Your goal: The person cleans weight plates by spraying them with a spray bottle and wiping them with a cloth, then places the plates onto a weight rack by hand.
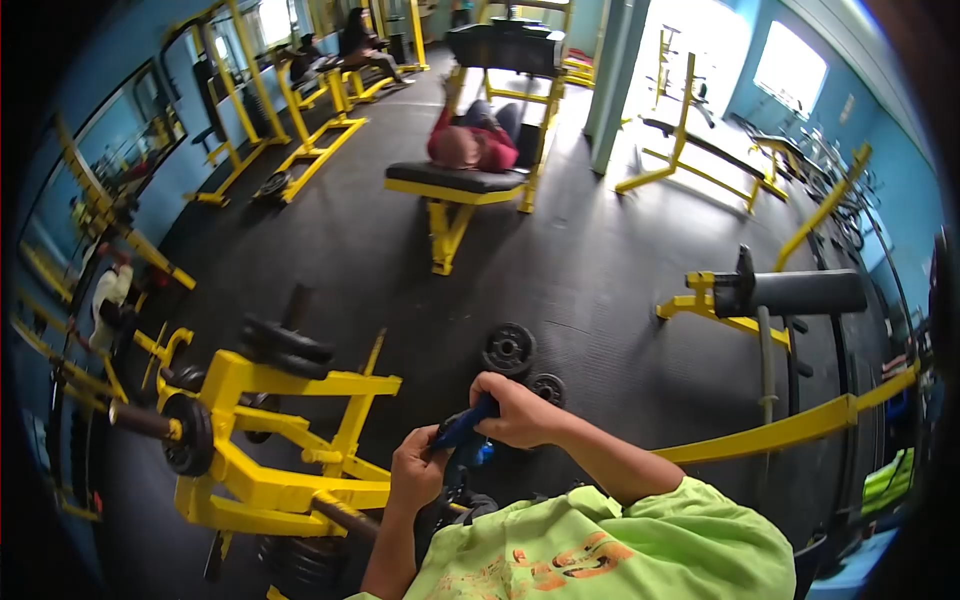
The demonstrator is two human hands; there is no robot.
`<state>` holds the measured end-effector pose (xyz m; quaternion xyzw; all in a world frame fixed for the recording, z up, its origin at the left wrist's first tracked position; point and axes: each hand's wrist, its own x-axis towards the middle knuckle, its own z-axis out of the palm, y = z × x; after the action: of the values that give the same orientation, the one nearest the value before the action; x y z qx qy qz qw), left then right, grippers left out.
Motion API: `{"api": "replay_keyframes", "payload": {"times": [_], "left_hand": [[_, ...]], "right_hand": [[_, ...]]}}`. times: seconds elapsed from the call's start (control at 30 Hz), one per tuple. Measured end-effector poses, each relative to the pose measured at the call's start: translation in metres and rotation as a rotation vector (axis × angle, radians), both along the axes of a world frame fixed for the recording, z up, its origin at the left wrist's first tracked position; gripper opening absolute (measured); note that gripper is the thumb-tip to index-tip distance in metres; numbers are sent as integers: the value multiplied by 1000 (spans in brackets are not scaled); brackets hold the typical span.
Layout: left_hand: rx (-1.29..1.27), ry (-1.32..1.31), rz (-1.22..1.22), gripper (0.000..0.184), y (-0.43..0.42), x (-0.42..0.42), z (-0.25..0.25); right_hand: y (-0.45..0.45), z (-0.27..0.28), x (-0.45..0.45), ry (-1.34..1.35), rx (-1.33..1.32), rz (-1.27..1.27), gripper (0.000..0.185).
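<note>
A dark blue cloth-like item [462, 426] is stretched between my two hands, in front of my green shirt. My left hand [418, 468] has its fingers closed on the lower left end. The upper right end is pinched in my right hand [515, 410]. Just beyond my hands, a black weight plate [509, 349] and a smaller plate [548, 389] are on the dark floor. Something bright blue [485, 453] shows below the item; I cannot make out what it is.
A yellow plate-loaded machine [290, 440] stands close on the left. A person [480, 148] lies on a bench [450, 180] ahead. On the right are a padded bench [800, 292] and a long yellow bar [760, 436]. Another person [365, 45] sits at the back left.
</note>
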<state>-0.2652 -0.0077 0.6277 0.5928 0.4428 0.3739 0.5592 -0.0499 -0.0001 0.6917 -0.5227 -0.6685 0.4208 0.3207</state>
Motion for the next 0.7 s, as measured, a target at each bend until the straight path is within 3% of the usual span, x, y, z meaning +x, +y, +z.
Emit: {"api": "replay_keyframes", "payload": {"times": [0.1,0.23,0.3,0.4,0.47,0.53,0.57,0.63,0.7], "left_hand": [[294,218,-118,29,-15,59,12],[389,335,-132,31,-43,137,-1],[443,304,-123,29,-52,173,-2],[274,150,-265,25,-61,223,17],[309,109,-340,24,-64,248,48],[393,18,-493,20,-63,270,82],[374,23,-490,20,-63,281,101],[430,4,-712,20,-59,301,125],[479,146,-669,24,-57,325,119]], "right_hand": [[-50,-23,64,-71,64,-136,31],[-108,-36,150,-170,18,-253,30],[-140,-36,184,-445,-20,-309,27],[-173,-17,236,-417,-100,-123,25],[-185,3,275,-353,-112,-34,28],[-185,12,310,382,-202,494,34],[-178,-2,313,940,27,541,44],[-164,-36,311,1528,-45,214,53],[-159,-67,291,1192,-108,-329,57]]}}
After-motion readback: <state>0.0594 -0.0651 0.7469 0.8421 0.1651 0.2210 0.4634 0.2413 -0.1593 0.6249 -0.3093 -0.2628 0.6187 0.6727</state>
